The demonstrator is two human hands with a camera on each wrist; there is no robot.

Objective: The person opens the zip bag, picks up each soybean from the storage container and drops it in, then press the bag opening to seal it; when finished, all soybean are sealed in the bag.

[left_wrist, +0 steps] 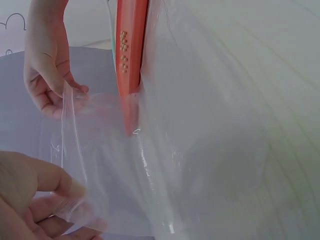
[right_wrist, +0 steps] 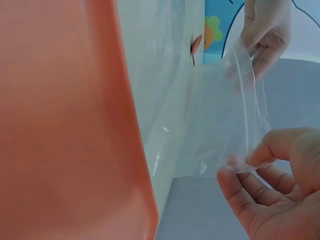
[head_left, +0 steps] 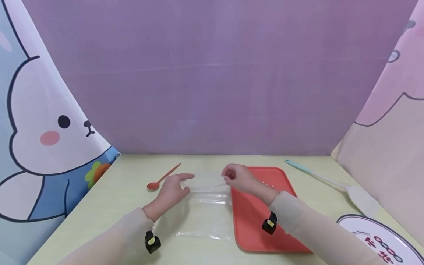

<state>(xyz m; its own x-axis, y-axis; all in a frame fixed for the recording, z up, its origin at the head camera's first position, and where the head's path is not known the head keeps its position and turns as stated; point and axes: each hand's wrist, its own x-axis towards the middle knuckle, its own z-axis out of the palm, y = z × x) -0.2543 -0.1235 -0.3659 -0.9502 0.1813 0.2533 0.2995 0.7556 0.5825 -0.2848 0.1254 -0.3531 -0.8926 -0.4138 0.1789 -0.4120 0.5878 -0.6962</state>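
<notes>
Clear bag (head_left: 206,219) beside tray edge (head_left: 237,224)

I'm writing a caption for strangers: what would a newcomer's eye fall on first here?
Probably the big cartoon animal at the far left, then the bright red tray on the table, right of centre. Just left of the tray, the left hand and right hand pinch a clear bag.
</notes>
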